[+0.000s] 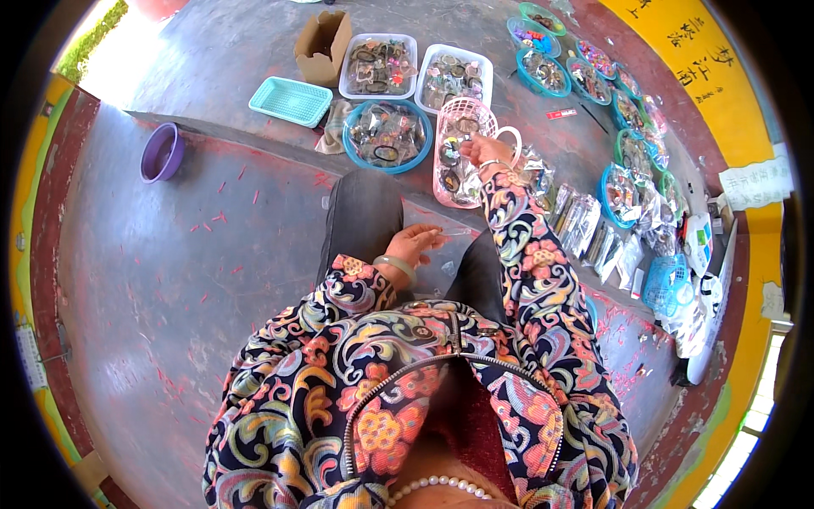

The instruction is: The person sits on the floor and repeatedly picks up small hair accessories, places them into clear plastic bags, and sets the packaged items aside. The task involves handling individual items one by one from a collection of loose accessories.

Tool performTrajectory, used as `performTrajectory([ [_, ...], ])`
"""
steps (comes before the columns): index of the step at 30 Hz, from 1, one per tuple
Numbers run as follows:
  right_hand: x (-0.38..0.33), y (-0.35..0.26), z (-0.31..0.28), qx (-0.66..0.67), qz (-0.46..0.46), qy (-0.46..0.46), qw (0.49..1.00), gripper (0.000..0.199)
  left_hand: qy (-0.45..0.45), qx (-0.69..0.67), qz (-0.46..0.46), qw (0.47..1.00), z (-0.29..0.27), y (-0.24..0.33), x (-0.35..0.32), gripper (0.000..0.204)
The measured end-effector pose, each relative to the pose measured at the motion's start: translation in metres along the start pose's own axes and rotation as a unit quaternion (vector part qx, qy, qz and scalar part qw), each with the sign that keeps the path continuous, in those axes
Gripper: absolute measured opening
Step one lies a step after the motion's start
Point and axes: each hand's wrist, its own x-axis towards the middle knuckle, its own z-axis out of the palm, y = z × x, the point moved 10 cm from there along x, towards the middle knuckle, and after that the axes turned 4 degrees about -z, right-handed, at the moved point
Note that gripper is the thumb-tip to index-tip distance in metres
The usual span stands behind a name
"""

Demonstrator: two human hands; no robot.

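My left hand (414,246), with a pale bangle at its wrist, is closed in front of my lap. Its fingertips pinch a small clear plastic bag (459,232). My right hand (487,151) is over the right side of a long pink basket (443,185), beside its white handle (515,141). Its fingers are curled together, and what they hold, if anything, is too small to tell. Dark hair ties (450,181) and other small items lie inside the basket. A round blue basket (348,140) full of bagged accessories stands just left of the pink one.
Behind stand two white trays (342,85) of accessories, a cardboard box (315,64) and a turquoise basket (292,100). Packaged goods (578,222) and several round baskets (543,85) line the right. A purple basin (163,153) sits left, below the raised step's edge.
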Motion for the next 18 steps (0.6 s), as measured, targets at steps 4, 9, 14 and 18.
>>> performTrajectory([
  [4, -0.014, 0.029, 0.005, -0.048, 0.052, -0.034, 0.997, 0.023, 0.003, 0.000, 0.001, 1.000, 0.002, 0.004, -0.002, 0.025],
  [9, -0.067, 0.020, -0.002, -0.035, 0.056, -0.139, 0.988, 0.021, -0.001, -0.017, -0.009, 1.000, 0.002, -0.002, -0.002, 0.025],
  [14, -0.088, -0.016, -0.085, -0.022, 0.008, -0.084, 0.996, 0.020, -0.002, 0.001, -0.017, 1.000, 0.003, -0.004, 0.001, 0.021],
  [18, -0.082, -0.014, -0.191, 0.035, -0.021, 0.065, 0.997, 0.020, -0.014, 0.022, -0.040, 0.999, 0.009, -0.008, 0.001, 0.020],
])
